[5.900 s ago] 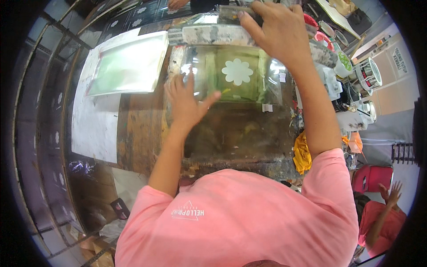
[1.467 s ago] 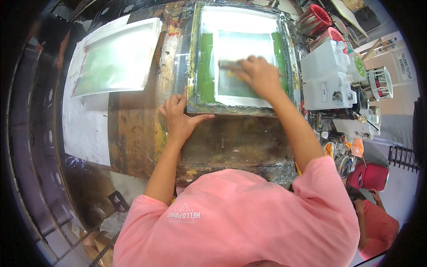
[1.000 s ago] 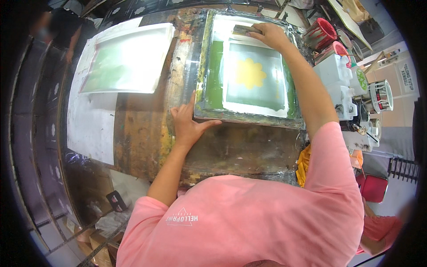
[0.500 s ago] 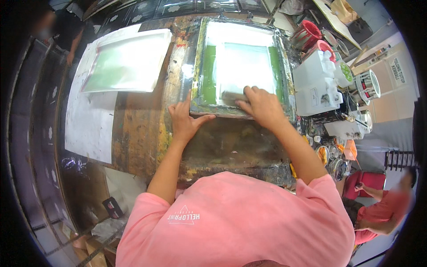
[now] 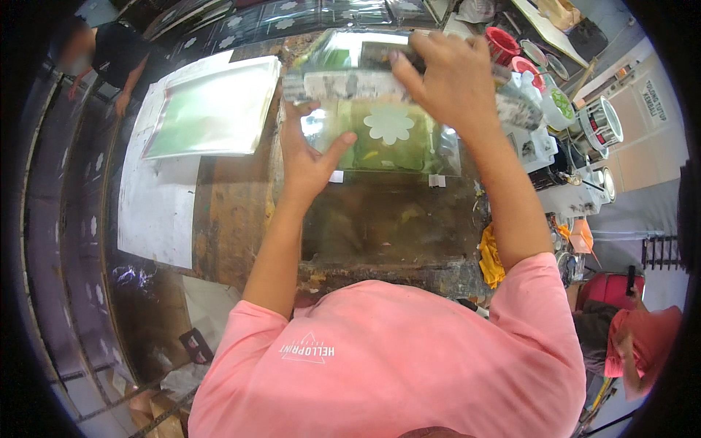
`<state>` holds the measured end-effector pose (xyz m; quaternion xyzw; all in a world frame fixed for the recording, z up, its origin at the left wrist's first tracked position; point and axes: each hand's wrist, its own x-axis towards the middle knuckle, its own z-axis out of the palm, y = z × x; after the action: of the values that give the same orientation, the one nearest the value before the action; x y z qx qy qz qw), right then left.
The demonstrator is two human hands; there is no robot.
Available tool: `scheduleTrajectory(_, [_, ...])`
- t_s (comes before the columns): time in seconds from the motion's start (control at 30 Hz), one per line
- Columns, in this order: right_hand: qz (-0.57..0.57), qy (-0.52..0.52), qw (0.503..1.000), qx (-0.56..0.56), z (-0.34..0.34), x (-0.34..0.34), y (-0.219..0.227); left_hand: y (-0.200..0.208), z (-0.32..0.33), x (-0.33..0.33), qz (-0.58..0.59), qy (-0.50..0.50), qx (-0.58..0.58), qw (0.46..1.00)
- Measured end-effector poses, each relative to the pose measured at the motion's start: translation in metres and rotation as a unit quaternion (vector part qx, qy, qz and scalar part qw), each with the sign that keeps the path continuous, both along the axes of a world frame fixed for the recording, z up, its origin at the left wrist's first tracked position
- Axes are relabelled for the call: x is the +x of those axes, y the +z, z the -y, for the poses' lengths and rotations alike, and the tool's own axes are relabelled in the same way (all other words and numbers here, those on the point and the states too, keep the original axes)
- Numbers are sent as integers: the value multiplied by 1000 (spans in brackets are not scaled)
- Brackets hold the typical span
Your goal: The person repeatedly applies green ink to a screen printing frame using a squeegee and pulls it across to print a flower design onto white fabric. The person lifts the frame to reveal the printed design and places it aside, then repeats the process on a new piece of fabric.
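The screen-printing frame (image 5: 343,86) is tilted up, its stained near edge raised off the table. At its left end is my left hand (image 5: 307,157), fingers at the edge and partly hidden, thumb stretched out below. My right hand (image 5: 456,84) is closed above the raised frame, around what looks like a dark squeegee (image 5: 378,55), mostly covered by the fingers. Beneath the frame lies a clear plastic sheet (image 5: 444,157) with a pale flower print (image 5: 388,125) over a green surface. Small white tabs (image 5: 437,180) sit along the sheet's near edge.
A stack of clear sheets (image 5: 212,109) lies on white paper (image 5: 157,219) at the left. Ink tubs (image 5: 502,45), white containers (image 5: 537,150) and a yellow cloth (image 5: 491,255) crowd the right side. One person (image 5: 117,62) stands far left; another (image 5: 635,336) is at right.
The frame's near edge has swung up, uncovering the flower-printed sheet. My right hand has moved up and away from me. The person at left has leaned further into view; the person at right has shifted.
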<state>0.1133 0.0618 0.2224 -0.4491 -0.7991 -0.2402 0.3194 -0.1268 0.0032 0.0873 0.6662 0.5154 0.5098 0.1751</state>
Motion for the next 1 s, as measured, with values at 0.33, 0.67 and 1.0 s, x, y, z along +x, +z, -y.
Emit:
scheduleTrajectory(0.33, [-54,5,997,-49,-33,-4,59,-68,47,15,-375,76,-185,905])
scheduleTrajectory(0.67, [-49,-10,996,-71,-37,-6,69,24,-25,5,17,89,-131,987])
scheduleTrajectory(1.0, [-6,-38,997,-73,-41,0,57,31,-35,-206,-84,312,-89,942])
